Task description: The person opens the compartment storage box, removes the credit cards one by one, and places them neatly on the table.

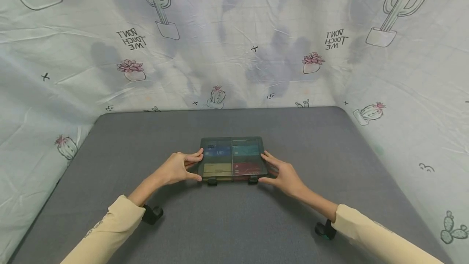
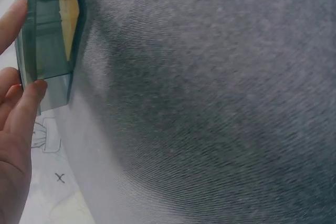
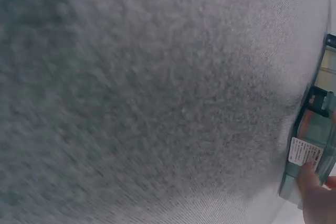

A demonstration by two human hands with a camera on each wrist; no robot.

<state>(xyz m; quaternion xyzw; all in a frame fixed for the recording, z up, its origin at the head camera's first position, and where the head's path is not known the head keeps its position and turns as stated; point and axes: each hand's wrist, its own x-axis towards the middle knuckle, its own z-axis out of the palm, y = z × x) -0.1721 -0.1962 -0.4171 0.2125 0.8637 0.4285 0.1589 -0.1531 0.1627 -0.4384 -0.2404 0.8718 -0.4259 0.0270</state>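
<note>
A translucent dark green plastic storage box (image 1: 217,159) with a closed lid sits mid-table in the head view. Through the lid show four-part contents: blue, teal, yellow and red card-like pieces. Two black latches (image 1: 212,181) line its near edge. My left hand (image 1: 176,169) grips the left side, its thumb at the near corner and fingers farther back. On the opposite side my right hand (image 1: 287,178) holds the box likewise. The right wrist view shows a white printed label (image 3: 304,151) on the box's side, with a fingertip of that hand against it.
A grey cloth-covered table (image 1: 234,223) lies under the box. White fabric (image 1: 205,52) printed with cacti hangs behind the table and along both sides. Black straps (image 1: 152,214) circle the wrists below cream sleeves (image 1: 106,227).
</note>
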